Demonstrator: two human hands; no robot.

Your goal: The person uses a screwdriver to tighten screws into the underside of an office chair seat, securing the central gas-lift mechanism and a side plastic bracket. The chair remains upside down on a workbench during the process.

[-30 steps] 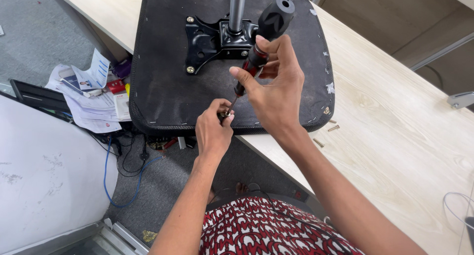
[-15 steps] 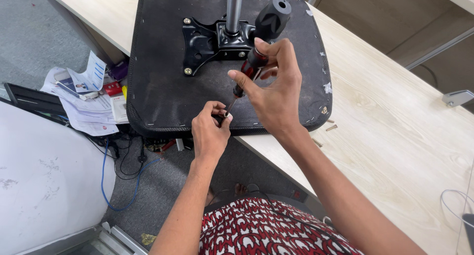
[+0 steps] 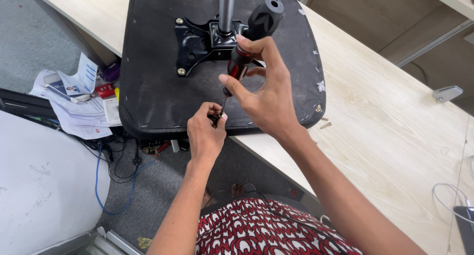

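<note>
An upturned black chair seat (image 3: 153, 87) lies on a light wooden table (image 3: 385, 126), its underside facing up. A black metal bracket (image 3: 195, 45) with a chrome post (image 3: 226, 8) is bolted at its centre. My right hand (image 3: 266, 97) grips a screwdriver (image 3: 252, 38) with a black and red handle, held tilted, its tip pointing down near the seat's front edge. My left hand (image 3: 205, 131) pinches something small at the screwdriver's tip; what it is stays hidden by the fingers.
Loose screws (image 3: 323, 122) lie on the table beside the seat. Papers and booklets (image 3: 79, 102) are strewn on the grey floor at left, with a blue cable (image 3: 106, 186) and black cords. A white board (image 3: 39, 186) stands lower left.
Both hands and the screwdriver have held nearly the same place at the seat's front edge; my left fingers stay pinched at the tip. The view has shifted slightly.
</note>
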